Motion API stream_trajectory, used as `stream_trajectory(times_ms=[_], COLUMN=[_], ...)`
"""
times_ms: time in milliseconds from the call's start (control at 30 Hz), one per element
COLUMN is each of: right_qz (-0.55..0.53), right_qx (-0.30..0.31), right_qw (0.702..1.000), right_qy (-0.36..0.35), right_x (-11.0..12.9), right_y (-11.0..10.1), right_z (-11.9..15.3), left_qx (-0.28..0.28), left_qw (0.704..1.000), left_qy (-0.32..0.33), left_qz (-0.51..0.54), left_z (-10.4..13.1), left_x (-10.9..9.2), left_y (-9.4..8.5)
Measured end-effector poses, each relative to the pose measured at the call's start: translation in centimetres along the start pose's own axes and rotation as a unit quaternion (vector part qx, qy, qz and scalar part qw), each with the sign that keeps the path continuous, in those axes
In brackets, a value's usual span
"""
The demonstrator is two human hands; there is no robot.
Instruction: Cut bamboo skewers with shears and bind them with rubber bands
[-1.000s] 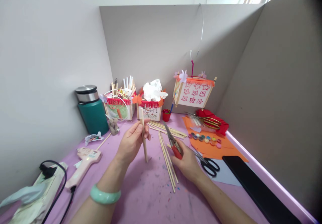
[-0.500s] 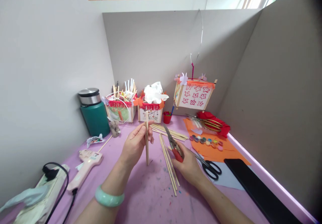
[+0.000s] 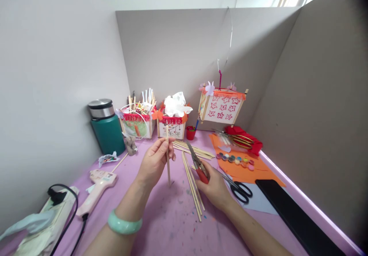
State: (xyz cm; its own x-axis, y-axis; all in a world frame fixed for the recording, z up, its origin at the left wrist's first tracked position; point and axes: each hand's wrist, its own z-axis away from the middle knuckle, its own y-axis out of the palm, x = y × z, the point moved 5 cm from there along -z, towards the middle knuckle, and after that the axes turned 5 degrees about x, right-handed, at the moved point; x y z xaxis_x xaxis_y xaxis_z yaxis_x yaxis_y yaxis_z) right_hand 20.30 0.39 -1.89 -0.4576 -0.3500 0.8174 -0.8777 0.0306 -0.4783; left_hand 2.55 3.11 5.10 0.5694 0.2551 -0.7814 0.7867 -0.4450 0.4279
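Observation:
Between the thumb and fingers of my left hand [image 3: 157, 157], a thin wooden stick [image 3: 168, 168] is held upright, its lower end close to or touching the purple tabletop [image 3: 161, 225]. My right hand [image 3: 214, 185] is closed round a pair of pliers with red handles [image 3: 198, 162], whose metal jaws point up and away. Loose wooden sticks [image 3: 193, 191] lie beside the right hand, partly under it. Farther back, several more sticks [image 3: 195, 150] lie in a bunch behind the two hands.
Black-handled scissors [image 3: 241, 192] lie right of my right hand, near a long black object [image 3: 290, 210]. Paint pots [image 3: 235, 160] rest on orange paper [image 3: 258, 174]. A glue gun [image 3: 99, 191], green bottle [image 3: 107, 129], decorated boxes [image 3: 171, 128] and hanging lantern [image 3: 221, 108] stand around.
Both hands keep their holds on the stick and the pliers. The stick's lower end has shifted very slightly; the whole view has moved a little.

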Motion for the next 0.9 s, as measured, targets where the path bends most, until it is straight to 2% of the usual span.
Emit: stream_trajectory(times_ms=[300, 900], right_qz=[0.018, 0.003], right_qx=[-0.006, 0.006], right_qw=[1.000, 1.000], right_qy=[-0.006, 0.009], right_x=[0.2, 0.9], right_y=[-0.1, -0.2], right_z=[0.1, 0.1], left_qx=[-0.008, -0.003], left_qw=[0.996, 0.999], left_qy=[-0.020, -0.013], left_qz=[-0.084, -0.049], left_z=[0.1, 0.0], left_x=[-0.2, 0.9], left_y=[0.0, 1.2])
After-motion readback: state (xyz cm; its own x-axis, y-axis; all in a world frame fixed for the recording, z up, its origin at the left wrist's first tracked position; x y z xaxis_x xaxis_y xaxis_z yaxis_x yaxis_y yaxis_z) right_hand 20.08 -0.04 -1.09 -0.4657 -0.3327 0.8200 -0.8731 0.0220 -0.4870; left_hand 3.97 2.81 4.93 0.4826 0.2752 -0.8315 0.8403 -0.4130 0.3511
